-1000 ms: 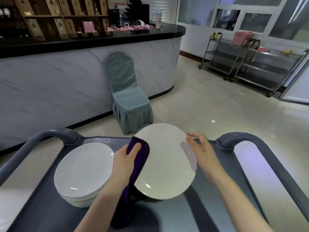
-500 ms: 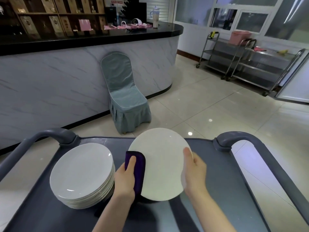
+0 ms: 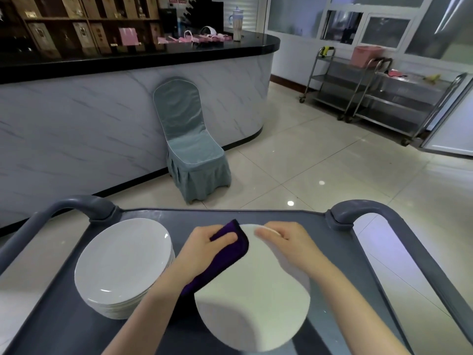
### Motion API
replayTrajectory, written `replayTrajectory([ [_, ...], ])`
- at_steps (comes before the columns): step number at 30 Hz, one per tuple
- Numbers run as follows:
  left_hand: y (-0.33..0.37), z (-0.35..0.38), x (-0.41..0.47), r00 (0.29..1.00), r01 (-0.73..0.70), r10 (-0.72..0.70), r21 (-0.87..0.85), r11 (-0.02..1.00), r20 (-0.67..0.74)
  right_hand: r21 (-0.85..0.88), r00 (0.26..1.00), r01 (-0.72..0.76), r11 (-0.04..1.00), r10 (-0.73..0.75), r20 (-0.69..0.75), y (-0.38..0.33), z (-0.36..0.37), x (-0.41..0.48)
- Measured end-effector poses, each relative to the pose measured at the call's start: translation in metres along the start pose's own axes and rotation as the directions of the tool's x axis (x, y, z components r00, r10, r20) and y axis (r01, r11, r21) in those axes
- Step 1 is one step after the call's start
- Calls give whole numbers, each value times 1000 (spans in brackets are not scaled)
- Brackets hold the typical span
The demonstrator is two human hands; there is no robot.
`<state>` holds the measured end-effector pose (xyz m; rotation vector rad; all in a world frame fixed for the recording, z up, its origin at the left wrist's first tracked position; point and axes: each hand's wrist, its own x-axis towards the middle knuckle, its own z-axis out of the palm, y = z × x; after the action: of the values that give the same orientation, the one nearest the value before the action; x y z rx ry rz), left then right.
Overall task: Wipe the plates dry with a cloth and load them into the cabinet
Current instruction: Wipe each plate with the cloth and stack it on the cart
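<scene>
- Writing: boxes (image 3: 82, 34) on the dark shelves (image 3: 23, 19) behind the bar carry labels, too small to read. Two red-and-white signs (image 3: 178, 0) on the back wall, also unreadable.
- Surface: grey cart (image 3: 64, 326) with a flat top and raised lip. Curved grey handles (image 3: 76, 203) stand at both far corners.
- Room: glossy pale tiled floor (image 3: 332, 175). Beyond both grips runs a bar counter (image 3: 102, 119) with a marble-look front and black top.
- A chair (image 3: 189, 149) in a grey-green cover stands against the counter, straight beyond the grips.
- On the counter top: pink bags (image 3: 128, 37) and a lidded tumbler (image 3: 237, 24).
- Far right of the right grip: steel trolleys (image 3: 371, 93) under the windows, with a pink bin (image 3: 364, 56) on one.
- Plate (image 3: 253, 303): plain white, round, held over the cart between the grips and tilted, far rim up, near rim towards the camera.
- Left hand (image 3: 202, 249): grip closed on a dark purple cloth (image 3: 236, 252), thumb on top, holding it folded over the plate's far-left rim.
- Right hand (image 3: 289, 242): grip curled over the plate's far rim, holding it just right of the cloth.
- Stack of plates (image 3: 122, 262): same white, sits on the cart just left of the left grip, apart from the held plate.
</scene>
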<state>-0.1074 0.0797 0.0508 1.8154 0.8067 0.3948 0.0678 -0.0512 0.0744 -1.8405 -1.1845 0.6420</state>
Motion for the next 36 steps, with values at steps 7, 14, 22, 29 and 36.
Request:
replayTrajectory([
  [7, -25, 60, -16, 707, 178, -607, -740, 648, -361, 765, 590, -112, 634, 662, -462, 1, 65, -17],
  [14, -34, 5, 2, 754, 265, -575, -653, 710, -319, 203, 914, 40, 978, 47, -403, 20, 42, -51],
  [22, -18, -17, 19, 842, 306, -480, -516, 800, -246, -715, 706, 585, 382, -674, 217, 17, 34, -39],
  [29, -2, -10, 18, 838, 293, -541, -782, 549, -66, -462, 890, 405, 789, -456, 1, -1, 33, -47],
  [36, 24, 47, 13, 959, -101, -9, -372, 923, -282, 391, 987, 58, 918, 6, -161, -22, 51, -47],
])
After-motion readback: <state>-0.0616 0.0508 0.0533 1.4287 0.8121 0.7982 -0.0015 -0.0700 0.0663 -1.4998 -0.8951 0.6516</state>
